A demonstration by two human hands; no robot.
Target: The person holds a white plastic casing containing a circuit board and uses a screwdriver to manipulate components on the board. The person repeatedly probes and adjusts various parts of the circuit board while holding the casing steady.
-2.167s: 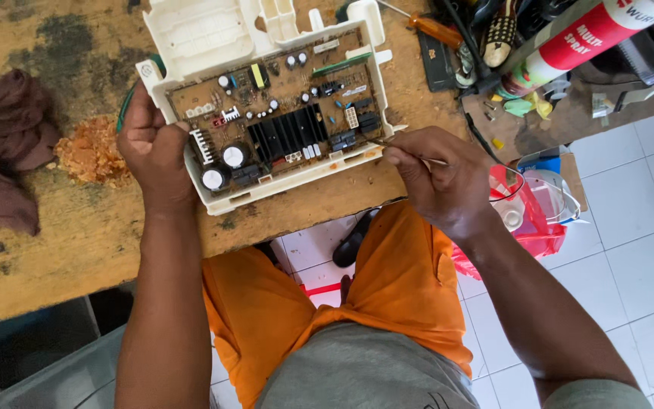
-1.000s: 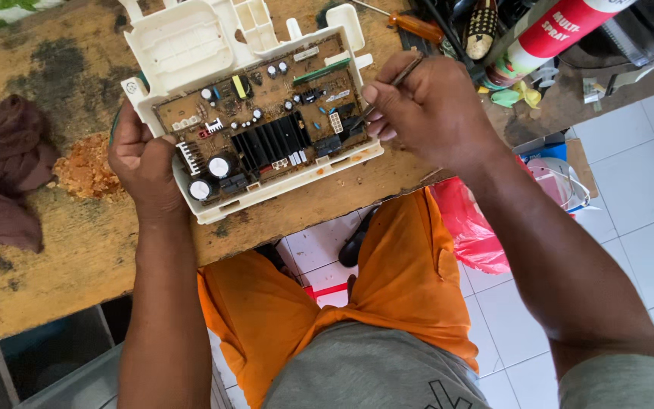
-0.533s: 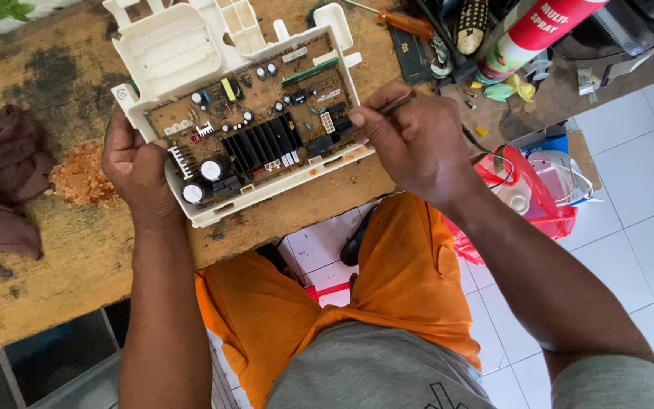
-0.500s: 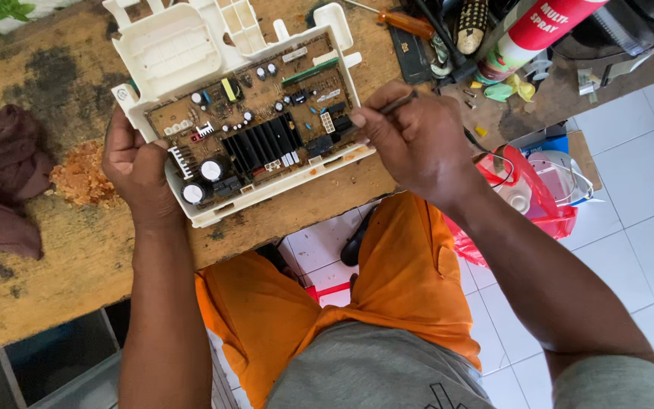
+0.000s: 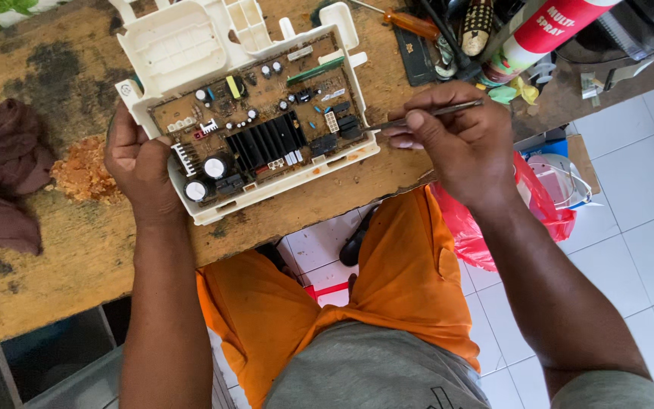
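Now left hand [image 5: 139, 163] grips circuit-board housing [image 5: 244, 113]; right hand [image 5: 459, 144] pinches thin tool [image 5: 425, 113]; brown rag [image 5: 5, 178] left

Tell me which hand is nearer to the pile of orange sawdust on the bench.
Left. The left hand grips the circuit board housing just right of the sawdust pile; the right hand holds a thin tool far across the board.

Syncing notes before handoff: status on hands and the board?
Left hand grips white housing edge. Right hand pinches thin metal tool, tip at circuit board right edge. Nothing blocking; brown rag lies apart.
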